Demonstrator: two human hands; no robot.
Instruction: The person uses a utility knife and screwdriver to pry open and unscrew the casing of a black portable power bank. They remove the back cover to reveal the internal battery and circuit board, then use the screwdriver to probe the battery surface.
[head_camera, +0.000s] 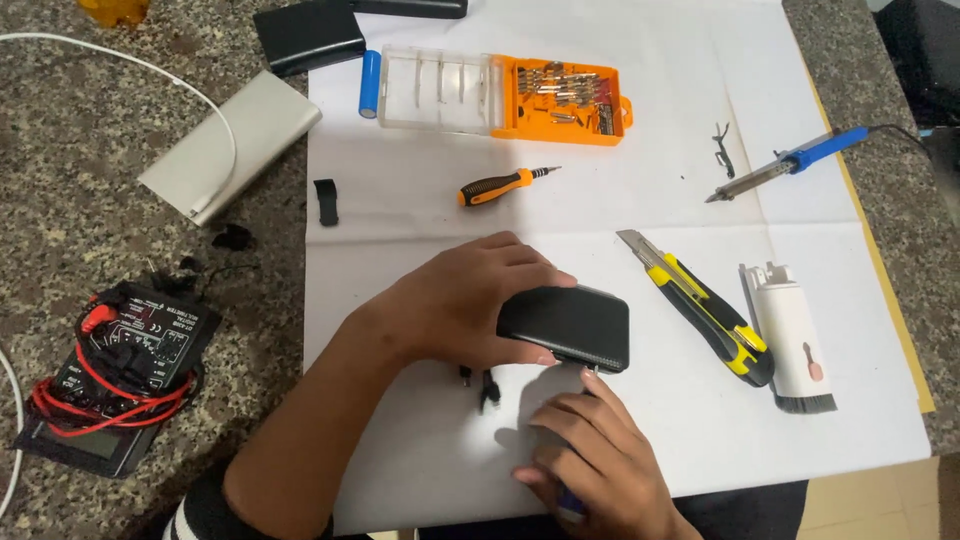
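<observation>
Head view: a person works at a stone counter (60, 230) on a white paper sheet (560, 200).
Far left: a black multimeter (120, 385) wrapped in red leads lies on the stone; a silver power bank (232, 142) with a white cable lies above it.
Left hand (460, 300): curled over and gripping the black plastic case (570, 325) at the sheet's centre, pinning it down.
Right hand (595, 455): clenched around a thin tool whose metal tip touches the case's lower edge; the handle is mostly hidden.
Above: an orange-and-black screwdriver (503, 186) and an open orange bit box (505, 95).
Right: a yellow utility knife (700, 305), blade out, a white cleaning brush (795, 340), a blue soldering iron (790, 162).
Risk: if the tip slips off the seam, it could jab the left-hand fingers just beside it; the exposed knife blade lies near the working hand.
</observation>
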